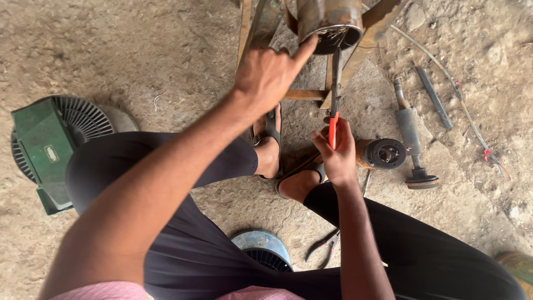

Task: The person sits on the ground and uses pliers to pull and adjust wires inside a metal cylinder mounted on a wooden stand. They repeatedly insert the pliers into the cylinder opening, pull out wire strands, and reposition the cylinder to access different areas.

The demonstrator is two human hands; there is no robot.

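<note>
My left hand (270, 72) reaches forward and its forefinger rests on the rim of a rusty metal cylinder (330, 19) held in a rusted frame (302, 94). The other fingers are curled. My right hand (336, 151) is closed around the red handle of a screwdriver (334, 94), whose dark shaft points up into the open end of the cylinder, where thin wires show. I sit low with both sandalled feet between my knees, under the frame.
A green fan cover (53, 144) lies on the dirt at left. A blue ribbed cover (262, 249) sits between my legs, with pliers (327, 247) beside it. A motor rotor with shaft (412, 139), a dark round part (385, 154), a rod and a cable lie at right.
</note>
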